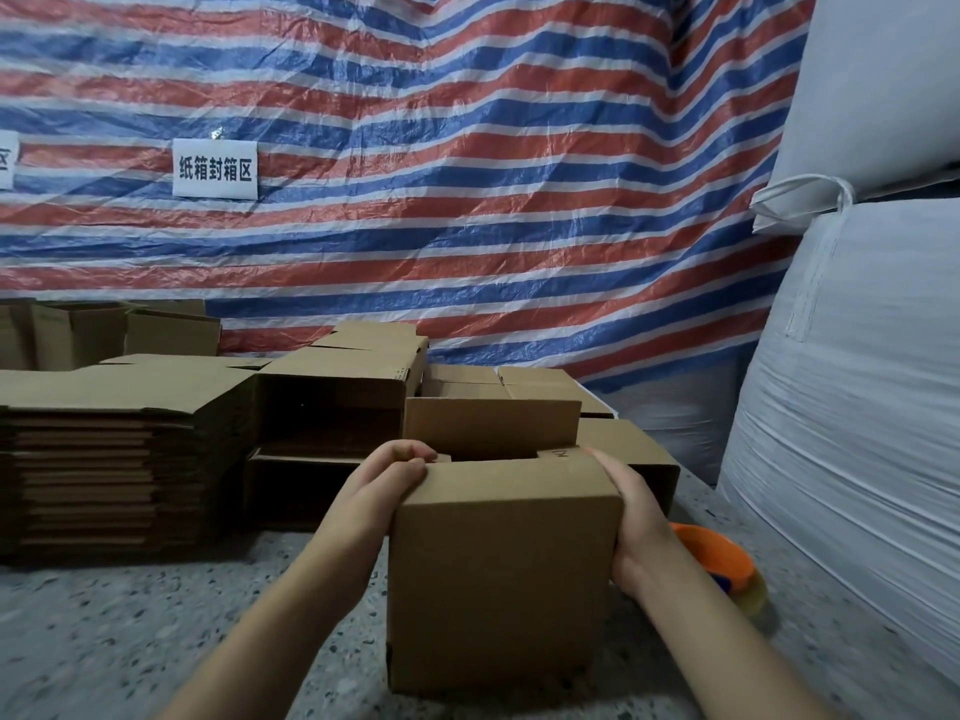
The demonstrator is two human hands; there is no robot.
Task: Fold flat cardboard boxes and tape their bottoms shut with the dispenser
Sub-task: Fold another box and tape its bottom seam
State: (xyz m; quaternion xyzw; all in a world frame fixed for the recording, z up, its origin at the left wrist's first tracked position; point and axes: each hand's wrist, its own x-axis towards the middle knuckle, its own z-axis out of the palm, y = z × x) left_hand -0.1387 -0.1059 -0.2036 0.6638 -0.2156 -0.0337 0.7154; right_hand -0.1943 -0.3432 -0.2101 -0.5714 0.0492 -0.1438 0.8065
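A brown cardboard box (pixel 498 574) stands upright on the speckled table (pixel 156 631), opened into shape, with its far flap raised and the near flaps folding inward. My left hand (pixel 387 478) grips its upper left corner, fingers curled over the edge. My right hand (pixel 631 522) holds the upper right side, fingers hidden behind the box. An orange tape dispenser (pixel 719 561) with a roll of clear tape lies just right of my right wrist.
A tall stack of flat cardboard boxes (pixel 104 454) sits at the left. Several formed boxes (pixel 337 402) stand behind the one I hold. Large white sacks (pixel 852 407) crowd the right side. A striped tarp (pixel 467 174) hangs behind.
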